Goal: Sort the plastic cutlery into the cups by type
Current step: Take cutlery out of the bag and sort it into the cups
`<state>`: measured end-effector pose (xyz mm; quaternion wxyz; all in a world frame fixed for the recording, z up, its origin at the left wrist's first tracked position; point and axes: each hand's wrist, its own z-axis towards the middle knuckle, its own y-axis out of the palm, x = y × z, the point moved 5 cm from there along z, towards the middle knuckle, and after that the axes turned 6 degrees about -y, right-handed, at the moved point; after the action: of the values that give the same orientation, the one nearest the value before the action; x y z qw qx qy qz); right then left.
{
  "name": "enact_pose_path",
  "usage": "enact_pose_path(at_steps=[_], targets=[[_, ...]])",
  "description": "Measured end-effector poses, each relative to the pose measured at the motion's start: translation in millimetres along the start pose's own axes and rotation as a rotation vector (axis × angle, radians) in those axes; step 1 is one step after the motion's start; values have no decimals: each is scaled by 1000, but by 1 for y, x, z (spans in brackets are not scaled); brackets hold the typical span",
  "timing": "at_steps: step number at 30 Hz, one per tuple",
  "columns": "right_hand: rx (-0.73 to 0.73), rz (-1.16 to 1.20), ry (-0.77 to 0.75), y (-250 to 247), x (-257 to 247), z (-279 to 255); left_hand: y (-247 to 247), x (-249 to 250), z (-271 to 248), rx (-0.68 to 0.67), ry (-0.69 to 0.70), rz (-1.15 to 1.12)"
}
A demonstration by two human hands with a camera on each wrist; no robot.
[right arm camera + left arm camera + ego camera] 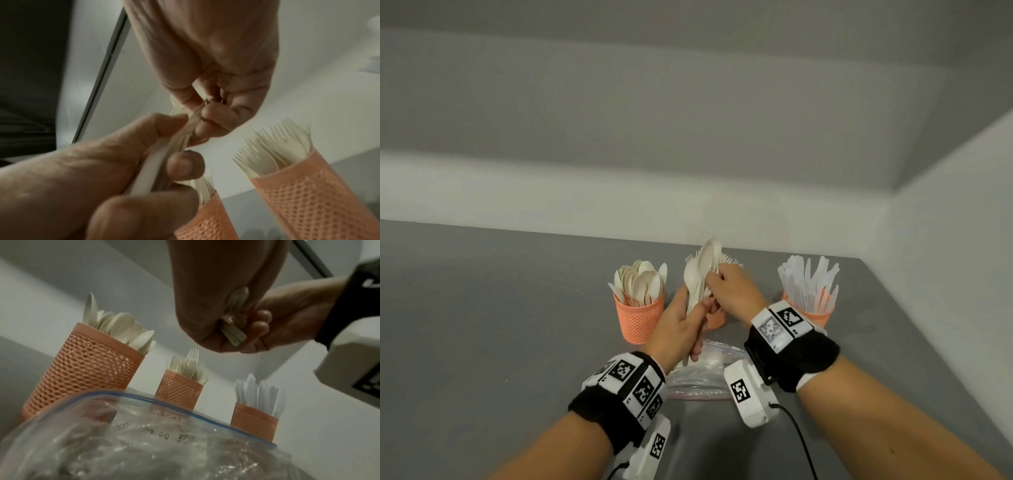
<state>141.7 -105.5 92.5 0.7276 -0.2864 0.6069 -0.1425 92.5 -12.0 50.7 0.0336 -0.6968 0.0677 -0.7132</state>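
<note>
Above the fork cup [715, 318], left hand [681, 325] grips an upright cutlery bundle [700, 274], right hand [732, 291] pinching one piece; spoon cup [639, 317] at nine o'clock.

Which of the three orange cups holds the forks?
The middle cup, standing behind the hands; tines stick out of it. The left cup holds spoons, the right cup knives.

- Left wrist [616, 394]: black fabric band bearing white blocks printed with black square-pattern markers.
- Right wrist [791, 346]: matching black band and marker blocks.
- White camera box [750, 394] under each wrist, marker on its face, thin black cable [801, 438] trailing.
- Bare forearms.
</note>
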Motion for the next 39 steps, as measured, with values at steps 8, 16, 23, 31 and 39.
enact_pose_path(at_steps=[8, 16, 23, 31, 39], targets=[[176, 90, 37, -27, -10, 28, -31, -2, 17, 143, -15, -69], [585, -66, -246, -57, -1, 39, -62, -20, 30, 169, -87, -183], [261, -590, -122, 0, 58, 54, -66, -22, 29, 0, -91, -191], [198, 62, -287, 16, -21, 38, -66, -19, 34, -33, -106, -148], [142, 687, -49, 57, -30, 42, -57, 4, 28, -71, 109, 472]])
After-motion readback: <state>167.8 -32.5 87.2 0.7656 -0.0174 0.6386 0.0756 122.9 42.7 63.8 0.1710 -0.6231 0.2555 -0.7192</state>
